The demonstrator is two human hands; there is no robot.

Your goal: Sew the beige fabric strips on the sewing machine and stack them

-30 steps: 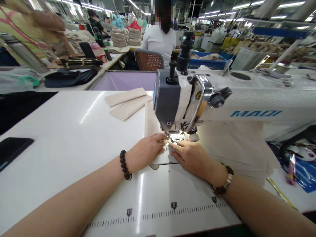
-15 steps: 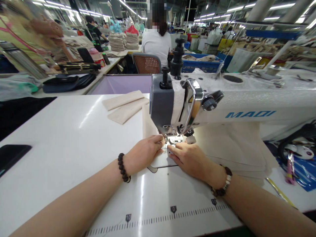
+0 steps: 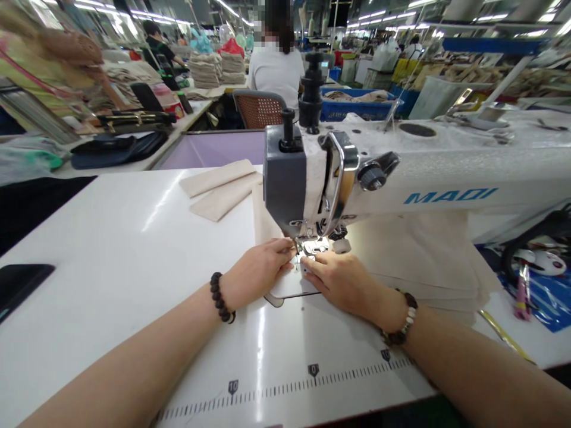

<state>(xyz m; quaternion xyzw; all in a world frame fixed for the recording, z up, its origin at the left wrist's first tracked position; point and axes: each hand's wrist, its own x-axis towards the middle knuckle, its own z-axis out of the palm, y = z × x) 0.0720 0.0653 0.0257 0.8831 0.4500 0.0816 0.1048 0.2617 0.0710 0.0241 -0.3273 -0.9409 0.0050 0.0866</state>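
Observation:
A white and grey sewing machine (image 3: pixel 285 178) stands over the white table, its needle area lit. Just left of the needle, my left hand (image 3: pixel 259 270) has its fingers pressed together on the edge of beige fabric (image 3: pixel 264 214) that runs back behind the machine head. My right hand (image 3: pixel 345 282) lies palm down right of the needle, fingers stretched out on the metal plate (image 3: pixel 289 288). Two folded beige strips (image 3: pixel 225 193) rest behind my left hand. More beige cloth (image 3: pixel 414 255) is spread under the machine arm, right of my right hand.
A dark phone (image 3: pixel 24 285) lies at the left table edge. Yellow tweezers (image 3: pixel 506 336) and pink-handled snips (image 3: pixel 523 294) are at the right. A printed ruler (image 3: pixel 272 390) runs along the front. A person in white (image 3: pixel 276 74) sits beyond the table.
The whole view has shifted slightly, with the machine sitting a little higher and further left. Both hands keep nearly the same places beside the needle.

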